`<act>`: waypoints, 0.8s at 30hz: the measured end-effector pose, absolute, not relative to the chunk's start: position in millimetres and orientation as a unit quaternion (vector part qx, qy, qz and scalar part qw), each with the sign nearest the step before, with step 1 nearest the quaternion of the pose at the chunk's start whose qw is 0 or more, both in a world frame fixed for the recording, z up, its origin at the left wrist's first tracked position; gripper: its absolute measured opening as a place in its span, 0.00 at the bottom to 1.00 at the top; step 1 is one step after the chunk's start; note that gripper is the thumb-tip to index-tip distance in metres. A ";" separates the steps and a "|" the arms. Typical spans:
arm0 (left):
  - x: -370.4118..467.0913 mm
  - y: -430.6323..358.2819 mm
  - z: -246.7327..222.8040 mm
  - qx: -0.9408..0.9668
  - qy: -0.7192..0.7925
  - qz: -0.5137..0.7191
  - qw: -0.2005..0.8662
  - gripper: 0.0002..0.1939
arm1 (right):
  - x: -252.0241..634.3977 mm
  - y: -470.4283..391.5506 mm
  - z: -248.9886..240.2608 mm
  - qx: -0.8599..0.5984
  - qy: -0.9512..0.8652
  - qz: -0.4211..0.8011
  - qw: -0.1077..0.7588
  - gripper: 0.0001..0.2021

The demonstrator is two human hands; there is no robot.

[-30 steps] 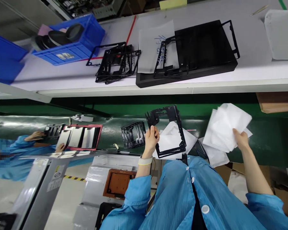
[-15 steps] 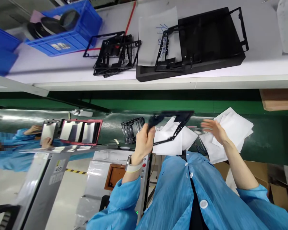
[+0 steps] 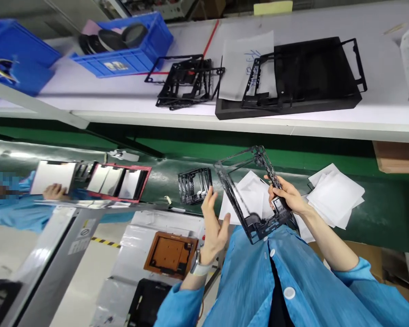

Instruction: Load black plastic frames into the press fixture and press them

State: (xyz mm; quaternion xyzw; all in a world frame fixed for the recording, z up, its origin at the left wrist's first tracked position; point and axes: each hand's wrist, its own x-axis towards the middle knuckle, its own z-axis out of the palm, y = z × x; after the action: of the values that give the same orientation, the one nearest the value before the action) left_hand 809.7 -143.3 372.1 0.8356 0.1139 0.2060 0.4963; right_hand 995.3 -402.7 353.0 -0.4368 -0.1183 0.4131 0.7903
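A black plastic frame (image 3: 231, 194), rectangular with an open middle, is tilted in front of my body. My right hand (image 3: 286, 195) grips it by its right side. My left hand (image 3: 214, 229), with a watch at the wrist, is apart from the frame on its left, fingers spread and holding nothing. Behind the held frame, white sheets (image 3: 252, 184) lie on the green bench. Just beyond my left fingertips stands a stack of similar black frames (image 3: 194, 185). Another pile of white sheets (image 3: 336, 193) lies to the right of my right hand.
Above the bench runs a white shelf (image 3: 191, 119) with tangled black frames (image 3: 187, 81), a black foam block (image 3: 313, 75) and a blue crate (image 3: 122, 63). At left, a co-worker's hand (image 3: 56, 191) touches a pale panel near a red tray (image 3: 145, 184). An orange fixture (image 3: 172, 254) sits below left.
The black frame has passed from my left hand to my right and turned. My left hand has opened and lowered. The co-worker's panel has tilted toward view.
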 end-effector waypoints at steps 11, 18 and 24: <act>875.5 -172.5 283.5 0.511 0.343 0.060 0.786 0.50 | 986.2 -389.7 363.1 -0.486 -0.150 0.402 0.762 0.35; 876.5 -185.4 291.2 0.486 0.303 0.054 0.818 0.41 | 987.0 -397.0 364.3 -0.536 -0.162 0.338 0.756 0.29; 876.1 -168.7 311.6 0.519 0.317 0.177 0.774 0.35 | 983.8 -400.1 349.0 -0.547 -0.111 0.318 0.767 0.25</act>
State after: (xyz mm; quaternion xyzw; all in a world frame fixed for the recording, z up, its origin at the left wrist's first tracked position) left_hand 876.1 -168.7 311.6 0.5192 0.3170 0.1766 0.7738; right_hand 983.8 -400.1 349.0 -0.5466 -0.1111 0.3178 0.7667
